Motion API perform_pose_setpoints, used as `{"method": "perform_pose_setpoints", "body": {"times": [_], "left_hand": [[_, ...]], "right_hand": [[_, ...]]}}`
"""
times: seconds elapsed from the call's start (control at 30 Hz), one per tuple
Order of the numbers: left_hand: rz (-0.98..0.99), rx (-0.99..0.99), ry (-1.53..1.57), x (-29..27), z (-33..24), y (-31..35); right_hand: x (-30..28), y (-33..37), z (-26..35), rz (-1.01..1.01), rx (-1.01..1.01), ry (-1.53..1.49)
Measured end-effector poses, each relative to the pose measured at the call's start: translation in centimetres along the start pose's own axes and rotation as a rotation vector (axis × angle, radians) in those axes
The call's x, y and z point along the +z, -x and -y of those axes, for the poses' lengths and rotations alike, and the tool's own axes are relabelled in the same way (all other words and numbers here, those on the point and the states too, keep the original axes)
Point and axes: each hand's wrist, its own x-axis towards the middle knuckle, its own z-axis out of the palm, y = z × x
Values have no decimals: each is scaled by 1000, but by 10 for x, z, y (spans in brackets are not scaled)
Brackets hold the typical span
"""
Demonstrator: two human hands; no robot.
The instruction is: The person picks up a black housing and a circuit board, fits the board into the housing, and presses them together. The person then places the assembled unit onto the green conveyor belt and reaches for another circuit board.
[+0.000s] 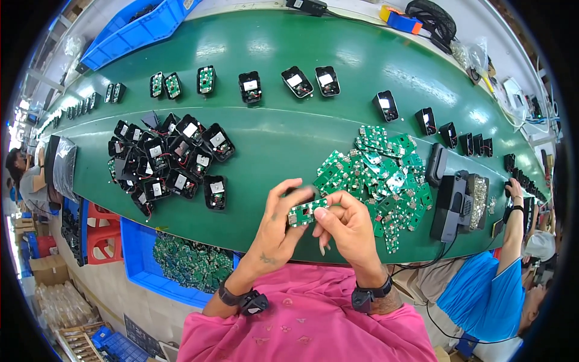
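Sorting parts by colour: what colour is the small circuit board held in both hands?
Green, seen in the head view: the small rectangular circuit board has silver parts.

— I'm looking along a long green conveyor table (pixel 271 130), glare streaking its top.
— Below it?
— I see a pale floor (pixel 120 295), red stools (pixel 104 238), a blue bin (pixel 142 259) and cardboard boxes (pixel 48 268).

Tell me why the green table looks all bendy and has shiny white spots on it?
Head view: the fisheye lens bends the long green conveyor belt toward the picture's black rim; the white patches are lamp glare; the small green circuit board held between the left hand and right hand stays sharp.
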Motion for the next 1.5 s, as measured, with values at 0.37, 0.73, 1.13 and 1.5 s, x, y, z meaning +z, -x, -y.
{"method": "perform_pose_setpoints", "body": {"times": [0.37,0.73,1.13,1.5], "left_hand": [[-101,-279,484,6,-4,0],[-96,-285,447,14,-8,0],[-159,-351,523,26,-12,1],[-345,-64,-19,16,-23,-2]], "right_hand": [[7,-1,-8,-242,-599,649],[9,1,-15,-242,-367,315],[18,-2,-26,-252,-709,579],[11,3,12,-156,-899,905]]}}
